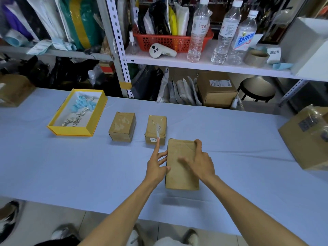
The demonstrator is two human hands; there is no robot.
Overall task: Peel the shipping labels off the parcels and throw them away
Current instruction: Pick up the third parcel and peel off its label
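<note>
Both hands, left (pixel 157 165) and right (pixel 198 161), rest open-fingered on the nearest parcel (pixel 181 166), its top bare, while the middle parcel (pixel 155 129) keeps a half-lifted label (pixel 158 129).

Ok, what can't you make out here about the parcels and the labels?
- Head view, nearest parcel: the right hand covers part of its top; label residue there unclear.
- Middle parcel: its half-peeled label print is too small to read.
- Large box at right: cut off by the frame edge.
- Left hand: no scrap visible between the fingers.
</note>
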